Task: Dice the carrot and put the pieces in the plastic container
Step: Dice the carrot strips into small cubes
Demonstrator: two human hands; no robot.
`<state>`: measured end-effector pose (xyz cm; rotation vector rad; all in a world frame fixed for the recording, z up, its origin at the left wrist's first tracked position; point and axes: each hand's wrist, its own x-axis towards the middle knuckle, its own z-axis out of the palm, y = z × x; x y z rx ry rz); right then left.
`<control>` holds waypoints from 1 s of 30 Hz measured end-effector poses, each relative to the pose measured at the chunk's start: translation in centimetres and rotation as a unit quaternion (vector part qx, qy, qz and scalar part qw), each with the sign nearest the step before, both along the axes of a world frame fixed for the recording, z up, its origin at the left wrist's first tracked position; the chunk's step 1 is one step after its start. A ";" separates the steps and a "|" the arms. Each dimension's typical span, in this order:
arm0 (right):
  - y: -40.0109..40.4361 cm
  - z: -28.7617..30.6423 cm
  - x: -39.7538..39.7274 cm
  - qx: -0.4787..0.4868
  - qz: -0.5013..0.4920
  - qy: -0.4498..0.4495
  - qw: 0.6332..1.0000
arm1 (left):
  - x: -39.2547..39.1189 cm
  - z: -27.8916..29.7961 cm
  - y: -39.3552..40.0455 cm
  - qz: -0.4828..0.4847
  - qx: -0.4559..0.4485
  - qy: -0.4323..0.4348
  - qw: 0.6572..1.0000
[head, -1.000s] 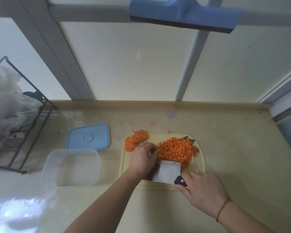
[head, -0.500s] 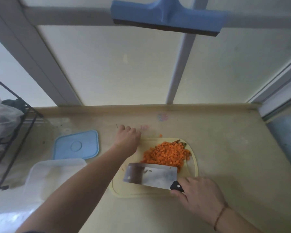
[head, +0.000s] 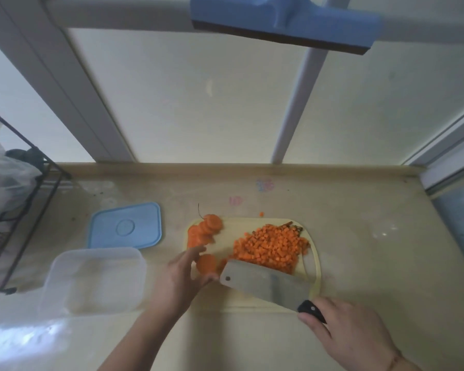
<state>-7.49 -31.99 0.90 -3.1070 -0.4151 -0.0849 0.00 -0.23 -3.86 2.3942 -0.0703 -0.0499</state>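
Note:
A pale yellow cutting board (head: 313, 263) lies on the counter. A heap of diced carrot (head: 269, 246) covers its right half. Round carrot slices (head: 205, 228) overlap at its far left corner. My left hand (head: 184, 277) pinches a few carrot slices (head: 206, 263) between thumb and fingers, just above the board's left side. My right hand (head: 351, 334) grips the black handle of a cleaver (head: 265, 286), whose blade lies tilted over the board's near part. The clear plastic container (head: 94, 282) stands to the left of the board, with nothing visible inside.
The container's blue lid (head: 126, 226) lies behind it. A black wire rack (head: 14, 210) with bags stands at the far left. One carrot cube (head: 261, 214) sits on the counter beyond the board. A window frame backs the counter; a blue squeegee (head: 281, 21) hangs above.
My left hand reached out to the sliced carrot at the far left corner, then drew back toward me with a few slices. The cleaver was lifted and its blade swung to lie flatter.

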 end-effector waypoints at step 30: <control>3.5 -0.7 0.4 0.389 -0.210 0.475 0.761 | -6.7 -5.7 -3.0 0.053 0.123 -0.112 0.985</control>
